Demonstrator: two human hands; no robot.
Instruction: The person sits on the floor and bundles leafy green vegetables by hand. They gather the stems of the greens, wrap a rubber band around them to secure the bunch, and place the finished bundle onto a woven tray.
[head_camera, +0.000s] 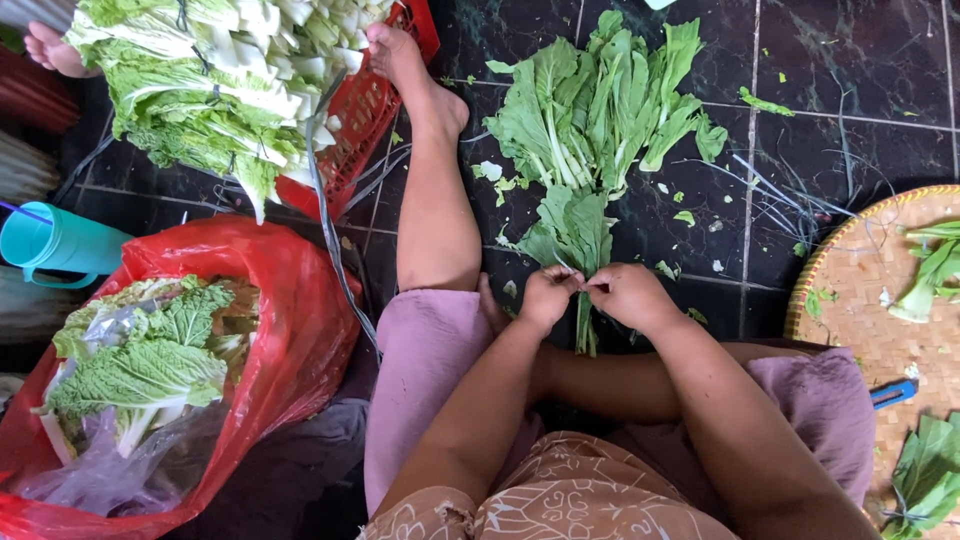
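One cam, on the person's head. It looks straight down, close up, at both hands, lap & legs, w/ the dark tile floor (700, 230) all around.

Far left, cabbage heap (200, 80) sits on a red crate (365, 115). Near left, red plastic bag (290, 320) w/ napa cabbage (140, 370) inside; teal jug (55, 240) just beside it. Right edge: woven tray (860, 290) w/ a few greens (930, 270), blue cutter (893, 393) on it. Leaf scraps over dark tile floor (850, 80).
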